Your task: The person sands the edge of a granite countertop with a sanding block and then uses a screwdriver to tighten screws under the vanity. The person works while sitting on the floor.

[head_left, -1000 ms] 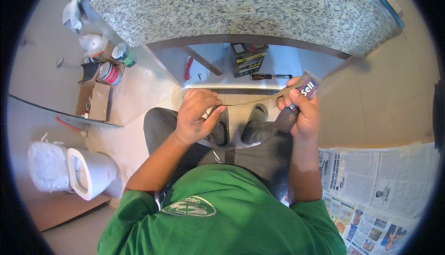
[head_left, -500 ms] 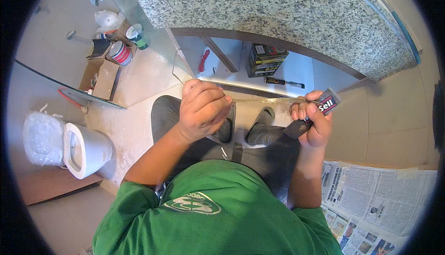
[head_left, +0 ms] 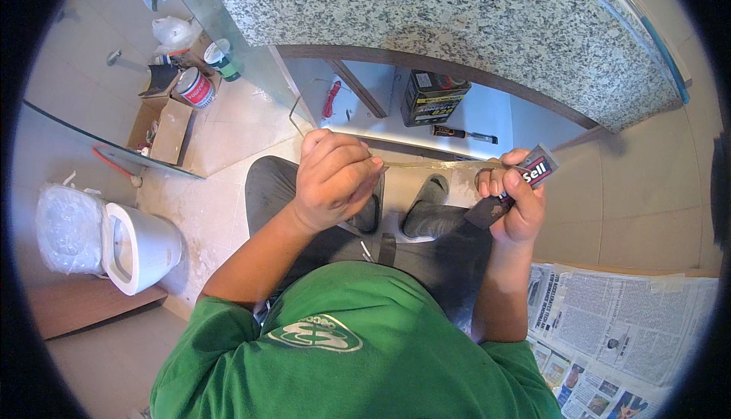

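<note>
1. Room: tiled interior; a speckled stone tabletop (head_left: 426, 15) overhangs an open cabinet shelf (head_left: 487, 110). Newspaper sheets (head_left: 617, 320) lie at lower right, overlapping too much for a sure count.
2. Position: 1 thin strip (head_left: 445, 164) spans between the 2 hands, drawn nearly straight, beyond the wearer's knees.
3. Left grip (head_left: 335, 179): fingers curled and pressed together, pinching the strip's left part. A thin bent length shows above the knuckles; whether it belongs to the same strip cannot be confirmed.
4. Right grip (head_left: 521, 209): thumb and fingers closed on 1 flat dark tool (head_left: 537, 167) with a printed label; the strip reaches the forefinger there.
5. Handling, as judged: the strip appears very light, flexible and liable to kink; best held near both ends. The tool appears light and stiff; hold the broad body, clear of the grey end, possibly an edge.
6. Count, shelf: 1 dark can (head_left: 432, 100), 1 screwdriver-like tool (head_left: 461, 134), 1 red cord bundle (head_left: 331, 100).
7. Count, left side: 1 toilet (head_left: 156, 247), 1 red-labelled tin (head_left: 198, 90), 1 green-and-white tub (head_left: 223, 61), 1 opened carton (head_left: 172, 131).
</note>
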Tool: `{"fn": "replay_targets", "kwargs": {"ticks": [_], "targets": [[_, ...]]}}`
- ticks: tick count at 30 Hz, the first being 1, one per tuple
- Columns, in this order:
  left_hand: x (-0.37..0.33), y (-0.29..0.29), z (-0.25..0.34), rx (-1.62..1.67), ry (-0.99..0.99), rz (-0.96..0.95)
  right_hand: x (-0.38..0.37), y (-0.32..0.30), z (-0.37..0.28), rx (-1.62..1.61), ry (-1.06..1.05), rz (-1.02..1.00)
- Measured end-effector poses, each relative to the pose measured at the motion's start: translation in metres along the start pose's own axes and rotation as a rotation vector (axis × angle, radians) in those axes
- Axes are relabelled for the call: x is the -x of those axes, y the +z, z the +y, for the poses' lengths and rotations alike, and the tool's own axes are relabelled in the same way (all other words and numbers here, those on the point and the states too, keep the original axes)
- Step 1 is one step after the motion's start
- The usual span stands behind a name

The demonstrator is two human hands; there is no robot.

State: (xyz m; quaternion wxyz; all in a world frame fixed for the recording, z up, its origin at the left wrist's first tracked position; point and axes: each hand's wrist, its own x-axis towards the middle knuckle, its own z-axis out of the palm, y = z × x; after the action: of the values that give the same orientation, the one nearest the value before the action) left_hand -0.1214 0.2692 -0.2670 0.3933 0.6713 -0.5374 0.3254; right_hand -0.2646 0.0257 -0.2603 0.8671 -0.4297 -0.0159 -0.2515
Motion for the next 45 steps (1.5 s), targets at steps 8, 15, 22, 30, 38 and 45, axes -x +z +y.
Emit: {"fn": "replay_targets", "kwargs": {"ticks": [8, 15, 22, 30, 38, 45], "targets": [[0.016, 0.000, -0.026, -0.061, -0.234, -0.046, -0.020, -0.038, 0.007, 0.264, 0.118, 0.132], [0.040, -0.035, -0.058, -0.191, -0.443, 0.014, -0.014, -0.173, 0.088, 0.487, 0.353, 0.450], [0.063, -0.096, -0.116, -0.451, -0.385, 0.088, -0.014, -0.177, 0.126, 0.900, 0.451, 0.349], [0.083, -0.176, -0.166, -0.631, -0.538, 0.331, -0.013, -0.194, 0.134, 1.090, 0.503, 0.314], [0.160, -0.188, -0.207, -0.360, -0.867, 0.265, -0.015, -0.190, 0.132, 1.058, 0.547, 0.305], [0.201, -0.144, -0.193, -0.351, -1.044, 0.048, -0.014, -0.196, 0.132, 1.061, 0.580, 0.337]]}}
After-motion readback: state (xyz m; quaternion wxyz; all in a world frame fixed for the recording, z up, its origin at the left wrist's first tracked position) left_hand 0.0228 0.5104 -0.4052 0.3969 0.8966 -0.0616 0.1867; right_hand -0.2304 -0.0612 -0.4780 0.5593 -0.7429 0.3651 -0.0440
